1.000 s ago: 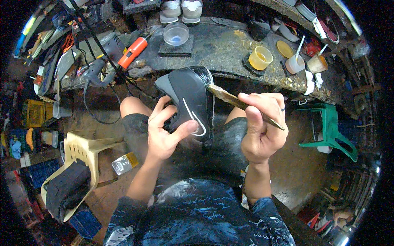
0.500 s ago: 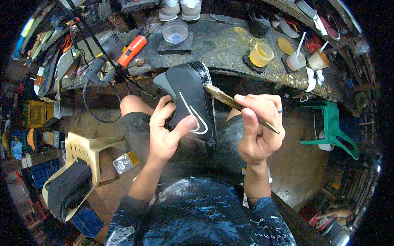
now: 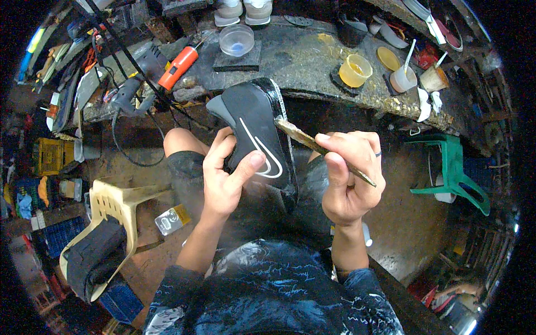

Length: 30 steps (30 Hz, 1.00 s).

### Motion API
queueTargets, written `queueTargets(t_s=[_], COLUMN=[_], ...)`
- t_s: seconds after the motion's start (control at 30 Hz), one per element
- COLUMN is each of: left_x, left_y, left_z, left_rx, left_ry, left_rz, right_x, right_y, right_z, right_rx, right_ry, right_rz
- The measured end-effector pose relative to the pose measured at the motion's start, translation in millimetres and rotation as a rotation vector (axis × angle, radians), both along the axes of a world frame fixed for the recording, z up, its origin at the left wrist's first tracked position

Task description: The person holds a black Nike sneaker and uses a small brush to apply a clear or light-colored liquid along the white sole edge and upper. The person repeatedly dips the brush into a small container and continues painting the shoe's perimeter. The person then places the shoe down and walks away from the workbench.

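Shoe (image 3: 254, 131) in left hand (image 3: 226, 178)

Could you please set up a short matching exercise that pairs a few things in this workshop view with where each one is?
Things:
1. black shoe
2. brush
3. orange tool
4. green stool

Places:
A. lying on the workbench
B. standing on the floor at the person's right
C. gripped in the left hand
D. held in the right hand, tip at the shoe's edge

Pairs: 1-C, 2-D, 3-A, 4-B
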<state>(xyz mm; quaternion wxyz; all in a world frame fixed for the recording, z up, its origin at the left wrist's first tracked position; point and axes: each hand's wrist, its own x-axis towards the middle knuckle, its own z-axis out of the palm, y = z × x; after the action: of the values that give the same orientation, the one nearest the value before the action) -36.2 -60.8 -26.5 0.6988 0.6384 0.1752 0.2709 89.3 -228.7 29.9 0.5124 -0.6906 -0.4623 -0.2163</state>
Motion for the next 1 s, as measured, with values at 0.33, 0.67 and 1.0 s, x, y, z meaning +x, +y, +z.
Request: queueTargets(t_s=[0.33, 0.67, 1.0], left_x=[-1.0, 0.0, 0.8], left_y=[1.3, 0.4, 2.3], left_z=[-1.9, -2.9, -1.7], left_rx=[-0.056, -0.11, -0.151], left_ry=[0.018, 0.011, 0.028], left_rz=[-0.017, -0.003, 0.01], right_x=[-2.8, -6.9, -10.6], right_y=[-3.7, -8.8, -14.1], right_z=[-3.3, -5.1, -8.9], right_rx=[-0.01, -0.026, -0.021], right_ry=[0.0, 0.025, 0.048], right_rz=[0.018, 0.012, 0.027])
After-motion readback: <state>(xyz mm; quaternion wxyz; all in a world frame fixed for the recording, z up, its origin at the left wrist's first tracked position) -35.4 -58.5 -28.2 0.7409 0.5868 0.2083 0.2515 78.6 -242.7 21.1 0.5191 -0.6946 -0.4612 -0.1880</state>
